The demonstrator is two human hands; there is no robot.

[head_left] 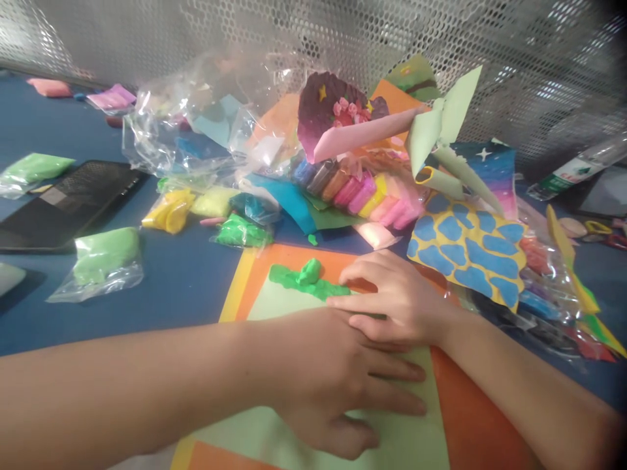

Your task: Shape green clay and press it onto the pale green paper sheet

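Note:
My left hand [337,378] reaches across from the left, palm down over the pale green sheet [274,431], with its fingers spread. Just beyond it, my right hand [396,300] is partly overlapped by the left one. Its fingers are bent and apart, and the fingertips meet the right end of a flattened strip of bright green modelling clay [289,277]. A small lump of the same clay sits on the strip, along the sheet's top edge. Orange paper [470,398] and a yellow border lie under the pale sheet.
Bagged clay lies to the left, including a pale green pack [108,254] and a yellow one [169,210], near a black device [73,202]. Behind are clear plastic bags [161,124], a paper pinwheel [431,137] and a blue-and-yellow patterned card [465,245]. A bottle [578,166] lies at right.

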